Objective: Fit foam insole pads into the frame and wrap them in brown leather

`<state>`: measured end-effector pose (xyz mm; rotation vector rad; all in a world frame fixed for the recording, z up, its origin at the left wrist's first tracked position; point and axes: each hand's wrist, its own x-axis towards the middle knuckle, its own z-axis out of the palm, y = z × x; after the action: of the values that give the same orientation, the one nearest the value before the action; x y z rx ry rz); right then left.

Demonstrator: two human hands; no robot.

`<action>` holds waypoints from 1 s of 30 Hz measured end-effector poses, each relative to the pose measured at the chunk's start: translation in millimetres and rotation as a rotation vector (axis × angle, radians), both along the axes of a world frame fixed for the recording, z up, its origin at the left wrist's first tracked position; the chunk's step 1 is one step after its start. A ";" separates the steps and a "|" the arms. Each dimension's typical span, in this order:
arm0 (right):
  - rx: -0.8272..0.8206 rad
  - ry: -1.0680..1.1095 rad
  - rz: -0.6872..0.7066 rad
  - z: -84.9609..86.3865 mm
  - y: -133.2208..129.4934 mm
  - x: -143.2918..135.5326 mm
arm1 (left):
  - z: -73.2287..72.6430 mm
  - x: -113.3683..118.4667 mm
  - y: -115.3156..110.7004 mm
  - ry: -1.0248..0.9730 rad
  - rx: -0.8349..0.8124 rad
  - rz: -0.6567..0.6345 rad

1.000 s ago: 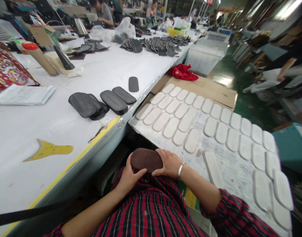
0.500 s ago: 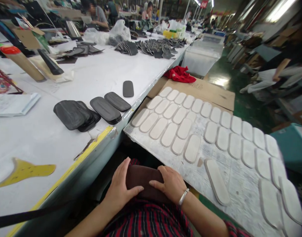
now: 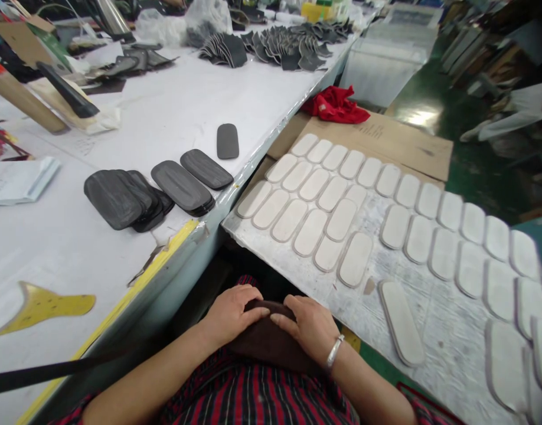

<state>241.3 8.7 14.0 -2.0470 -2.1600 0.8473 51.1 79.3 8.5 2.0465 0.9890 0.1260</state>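
A dark brown piece (image 3: 275, 348) lies over my lap, curved along its far edge. My left hand (image 3: 235, 313) grips that far edge near its middle, thumb on top and fingers over the edge. Just right of it, my right hand (image 3: 313, 330), with a silver bracelet at the wrist, pinches the same edge. The two thumb tips nearly meet. Up on the white table, dark oval pads (image 3: 116, 198) lie in overlapping stacks, and a single small dark pad (image 3: 227, 141) sits apart from them.
To the right, a grey board (image 3: 363, 307) bears rows of pale oval pads (image 3: 310, 232). A red cloth (image 3: 337, 105) rests on cardboard (image 3: 399, 139) behind it. A yellow template (image 3: 54, 304) lies at the left on the white table (image 3: 165, 112). Dark cut pieces (image 3: 284, 47) stand farther back.
My left hand has moved right and over the brown piece's far edge, closer to my right hand. The piece now bends more at that edge. The view has tilted down.
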 end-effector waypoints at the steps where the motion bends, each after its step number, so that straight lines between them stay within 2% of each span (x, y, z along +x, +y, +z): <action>1: 0.002 0.008 -0.001 -0.8 -0.1 -0.2 | 0.8 1.0 -0.7 -0.004 -0.006 0.009; 7: 0.002 -0.013 -0.037 -1.6 0.2 -4.9 | 2.3 4.9 -3.0 -0.045 -0.054 0.103; 11: 0.032 0.024 -0.055 3.7 -7.0 1.7 | -8.8 -12.2 -0.4 -0.208 -0.344 0.187; 14: 0.122 0.105 0.032 7.8 -16.7 7.7 | -19.1 -29.3 -3.7 -0.370 -0.506 0.258; 17: 0.136 0.118 0.133 9.2 -18.6 4.8 | -22.8 -36.7 -11.2 -0.424 -0.496 0.292; 24: 0.095 0.116 0.218 9.1 1.9 -9.1 | -15.9 -32.7 -20.8 -0.367 -0.457 0.333; 27: 0.115 0.032 0.252 5.5 6.4 -12.7 | -16.9 -33.4 -22.7 -0.371 -0.448 0.358; 30: 0.146 0.078 0.300 0.4 9.5 -16.6 | -19.0 -33.7 -23.7 -0.384 -0.461 0.363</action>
<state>224.8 18.2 14.4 -1.6216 -2.4417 0.7523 17.4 55.7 -10.6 1.3494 1.0205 0.4245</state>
